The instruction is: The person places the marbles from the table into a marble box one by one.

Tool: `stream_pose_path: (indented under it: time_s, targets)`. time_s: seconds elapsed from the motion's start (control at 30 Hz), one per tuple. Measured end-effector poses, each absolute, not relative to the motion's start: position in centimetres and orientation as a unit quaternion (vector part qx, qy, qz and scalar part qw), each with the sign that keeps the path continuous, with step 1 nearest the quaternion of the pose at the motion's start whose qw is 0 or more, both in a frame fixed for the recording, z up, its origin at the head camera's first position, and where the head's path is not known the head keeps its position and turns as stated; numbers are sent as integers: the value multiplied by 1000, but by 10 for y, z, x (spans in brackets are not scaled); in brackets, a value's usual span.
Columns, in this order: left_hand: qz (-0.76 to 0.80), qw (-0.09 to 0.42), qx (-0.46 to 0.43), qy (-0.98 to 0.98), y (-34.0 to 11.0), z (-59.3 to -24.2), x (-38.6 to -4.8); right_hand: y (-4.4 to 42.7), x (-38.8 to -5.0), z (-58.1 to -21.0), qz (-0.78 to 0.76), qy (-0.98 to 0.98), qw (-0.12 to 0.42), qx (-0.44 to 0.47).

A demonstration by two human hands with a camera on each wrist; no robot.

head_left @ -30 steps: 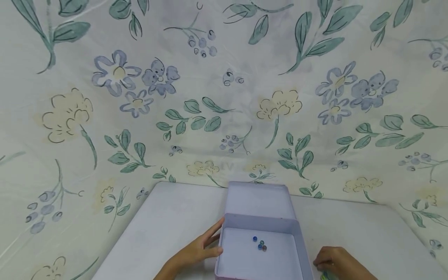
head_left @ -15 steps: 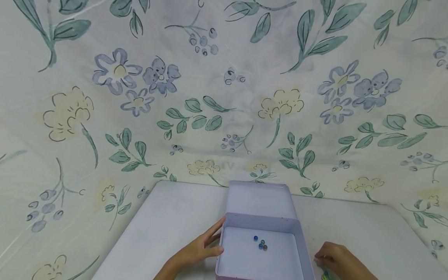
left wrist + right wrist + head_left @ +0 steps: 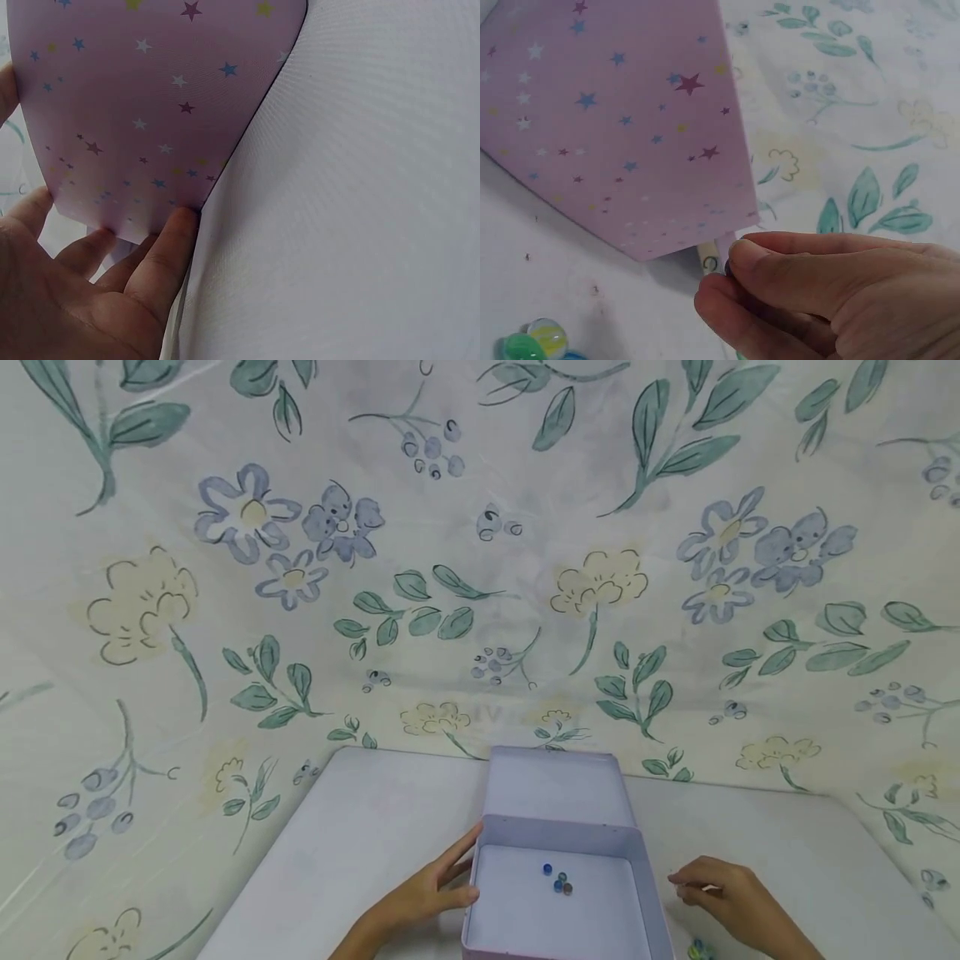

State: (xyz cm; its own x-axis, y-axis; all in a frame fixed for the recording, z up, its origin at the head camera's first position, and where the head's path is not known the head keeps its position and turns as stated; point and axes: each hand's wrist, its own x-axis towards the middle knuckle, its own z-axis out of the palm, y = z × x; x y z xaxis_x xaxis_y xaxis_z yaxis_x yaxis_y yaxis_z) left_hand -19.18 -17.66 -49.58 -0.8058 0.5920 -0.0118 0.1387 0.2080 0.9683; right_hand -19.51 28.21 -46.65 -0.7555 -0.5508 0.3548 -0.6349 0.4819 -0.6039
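A lilac box [image 3: 652,893] with star prints outside stands on the table, its lid [image 3: 558,785] folded back behind it. Several glass marbles [image 3: 558,887] lie together on its floor. My left hand [image 3: 427,887] rests against the box's left wall, thumb and fingers spread; in the left wrist view its fingertips touch the wall's edges. Right of the box, my right hand [image 3: 727,893] is raised above the table. Thumb and fingers pinch a small dark marble [image 3: 729,268], mostly hidden by the fingertips. More marbles [image 3: 701,950], green and yellow, lie on the table below that hand.
A white table [image 3: 390,810] carries the box. Behind it hangs a floral sheet [image 3: 450,635], which also falls along both sides. In the right wrist view, small reddish specks [image 3: 595,289] dot the tabletop near the loose marbles.
My right hand has lifted from the loose marbles on the table with a marble pinched, uncovering the others. My left hand and the marbles in the box have stayed in place.
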Motion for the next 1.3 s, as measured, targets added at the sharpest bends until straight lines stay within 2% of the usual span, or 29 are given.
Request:
stream_pose_path:
  time_s: [0.1,0.23,0.5,0.9,1.3]
  targets:
    - [583,197,241,750,-176,-496,-191,279,-198,-462,370,-845,95,373]
    - [585,199,234,750,-176,-496,-191,274,-203,-454,355,-844,108,387]
    - [590,204,220,750,-175,-496,-191,254,-217,-434,358,-841,52,402]
    - [586,200,226,752,-176,-500,-195,210,-237,-405,309,-837,25,451]
    - [583,194,236,753,-175,-498,-195,159,-249,-384,254,-849,-56,460]
